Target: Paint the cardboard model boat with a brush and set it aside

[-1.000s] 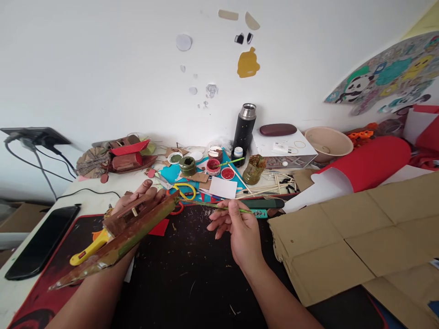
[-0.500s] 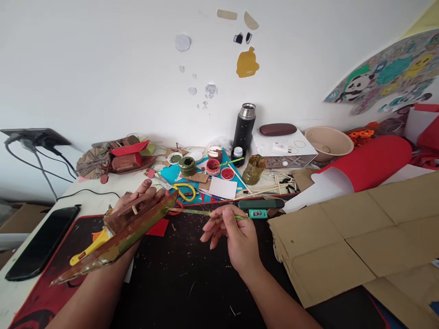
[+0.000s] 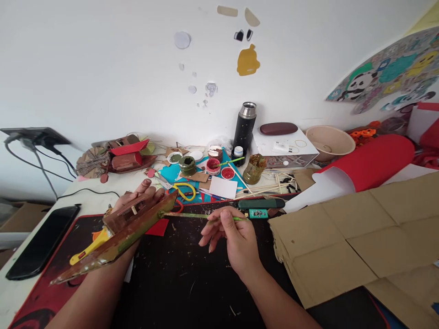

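Note:
My left hand (image 3: 139, 194) grips a brown model boat (image 3: 133, 228) from behind, holding it tilted above the mat; most of its fingers are hidden by the boat. Green paint covers part of the hull side facing me. Between thumb and fingers of my right hand (image 3: 233, 233) is a thin green-stained paintbrush (image 3: 192, 215), its tip touching the hull near the boat's right end. Behind the boat stand an open jar of dark green paint (image 3: 187, 166) and a jar of red paint (image 3: 213, 166) with a green stick across it. Yellow-handled scissors (image 3: 185, 192) lie close by.
A yellow tool (image 3: 88, 249), perhaps a glue gun, shows behind the boat. A phone (image 3: 43, 242) lies at the left. Cardboard sheets (image 3: 343, 237) cover the right side. At the back stand a black thermos (image 3: 244, 128), a murky jar (image 3: 254, 169) and a beige bowl (image 3: 331, 141).
The brush tip has slid slightly left and down along the hull, with my right hand shifting a little left. My left hand and the boat are almost still.

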Tool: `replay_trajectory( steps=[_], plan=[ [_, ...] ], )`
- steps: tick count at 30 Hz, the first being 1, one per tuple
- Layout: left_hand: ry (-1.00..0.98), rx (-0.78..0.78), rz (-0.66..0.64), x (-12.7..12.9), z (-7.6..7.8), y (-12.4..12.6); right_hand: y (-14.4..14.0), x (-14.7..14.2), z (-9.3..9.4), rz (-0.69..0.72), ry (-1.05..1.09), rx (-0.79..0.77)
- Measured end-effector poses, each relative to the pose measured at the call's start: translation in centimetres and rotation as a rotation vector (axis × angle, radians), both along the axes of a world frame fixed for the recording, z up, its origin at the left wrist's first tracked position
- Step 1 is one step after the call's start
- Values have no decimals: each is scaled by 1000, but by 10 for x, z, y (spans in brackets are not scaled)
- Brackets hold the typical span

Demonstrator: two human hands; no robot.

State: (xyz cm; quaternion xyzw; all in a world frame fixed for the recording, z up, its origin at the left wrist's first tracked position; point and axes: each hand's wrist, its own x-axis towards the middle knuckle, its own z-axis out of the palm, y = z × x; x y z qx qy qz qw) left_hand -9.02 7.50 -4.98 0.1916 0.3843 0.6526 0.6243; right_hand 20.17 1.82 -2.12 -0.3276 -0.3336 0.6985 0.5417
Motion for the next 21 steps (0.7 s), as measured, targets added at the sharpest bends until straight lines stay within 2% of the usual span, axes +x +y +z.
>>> replay_trajectory(
  steps=[6,12,18,21],
  plan=[
    [2,4,7,0,2,-3,6,3,0,-110,-8,-54],
    [14,-18,23,0,-1,-2,0,-1,3,-5,7,-17],
    [12,7,-3,1,-1,-1,5,2,2,-103,-16,-55],
    [9,11,-13,2,1,-2,1,1,2,-68,-23,-33]
  ],
)
